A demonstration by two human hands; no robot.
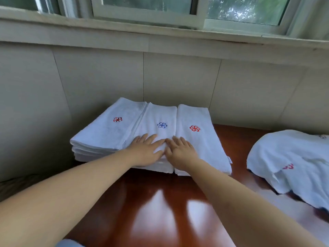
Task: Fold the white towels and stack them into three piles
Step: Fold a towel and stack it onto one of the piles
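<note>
Both forearms extend forward over the glossy wooden table [160, 202]. The left hand [145, 151] lies flat, fingers straight and slightly spread, on the middle pile [158, 120]; the right hand [179, 152], fingers likewise extended, presses the right pile [197, 139]. The left pile [106, 132] adjoins them at the far wall. Unfolded towels [292, 157] lie at right.

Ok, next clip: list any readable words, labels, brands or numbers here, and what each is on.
No readable text anywhere.
left pile: red pinwheel emblem, no letters.
middle pile: blue pinwheel emblem, no letters.
right pile: red pinwheel emblem; small edge tag, too small to read.
unfolded towels: red mark partly hidden in a fold, unreadable.
</note>
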